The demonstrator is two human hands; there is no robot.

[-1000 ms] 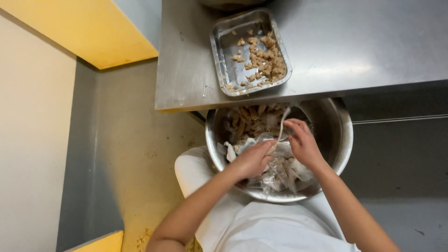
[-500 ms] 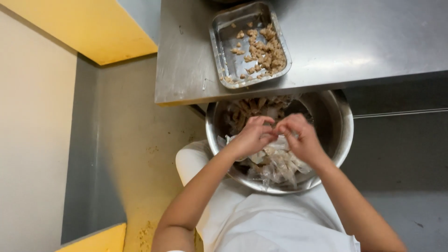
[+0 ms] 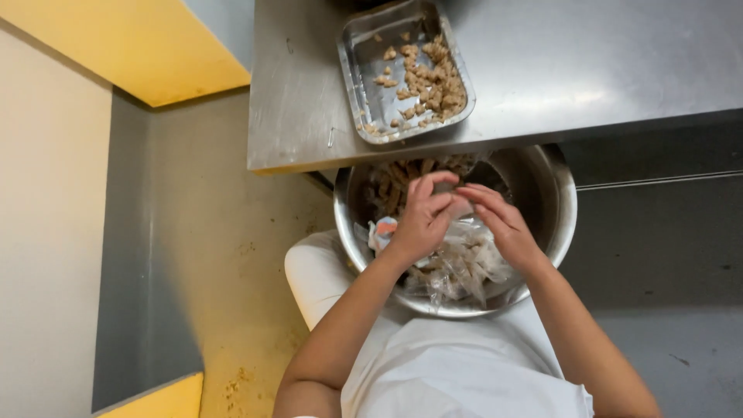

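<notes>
White apron cloth (image 3: 457, 371) covers the person's lap at the near edge of the view, directly below the steel bowl (image 3: 557, 232). Both forearms rise from this cloth and meet over the bowl.

The bowl is round, made of bright metal, and rests on the lap. Its far rim sits under the front edge of the steel table (image 3: 588, 70). Crumpled clear plastic wrappers (image 3: 460, 267) fill the near half of the bowl. A small wrapper with blue and orange print (image 3: 383, 230) lies at the bowl's left side. Brown, stick-shaped food pieces (image 3: 391, 190) fill the far left part of the bowl, partly in the table's shadow.

The left hand (image 3: 422, 217) and the right hand (image 3: 499, 224) are held above the middle of the bowl, with fingertips touching or nearly touching. The left fingers curl inward in a narrow pinch; the right fingers are extended and close against them. A small pale item (image 3: 458, 207) is held between the two hands; its kind cannot be determined, as the fingers cover most of it.

Beyond the bowl, on the table and near its front edge, stands a rectangular metal tray (image 3: 364, 62). Brown food chunks (image 3: 429, 77) are heaped in the tray's right half, with a few scattered pieces toward its left.

Left of the bowl, the floor (image 3: 209, 255) shows yellowish stains.
</notes>
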